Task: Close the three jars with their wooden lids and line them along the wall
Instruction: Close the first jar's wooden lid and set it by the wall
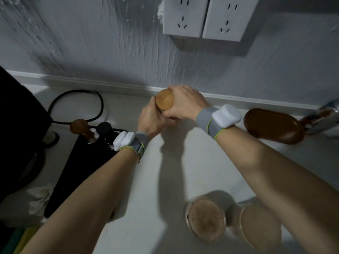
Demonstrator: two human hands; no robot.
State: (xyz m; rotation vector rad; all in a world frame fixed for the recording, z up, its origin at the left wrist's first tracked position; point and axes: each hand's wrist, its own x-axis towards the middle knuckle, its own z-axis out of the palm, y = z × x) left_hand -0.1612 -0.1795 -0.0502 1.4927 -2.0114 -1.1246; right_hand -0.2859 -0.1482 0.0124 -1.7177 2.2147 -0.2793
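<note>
Both hands are on one jar by the wall: left hand (pixel 152 120) fingers wrap its body, right hand (pixel 185 103) grips the wooden lid (pixel 164 99). Two more jars (pixel 206 219) sit near the desk's (pixel 176 162) front edge, closer to the right arm, probably lidded already.

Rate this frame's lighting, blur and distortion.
Head view: dim overall, with hard arm shadows on the counter; hands at the lidded jar fairly sharp; two near jars soft; wide-angle bending tilts the sockets.
</note>
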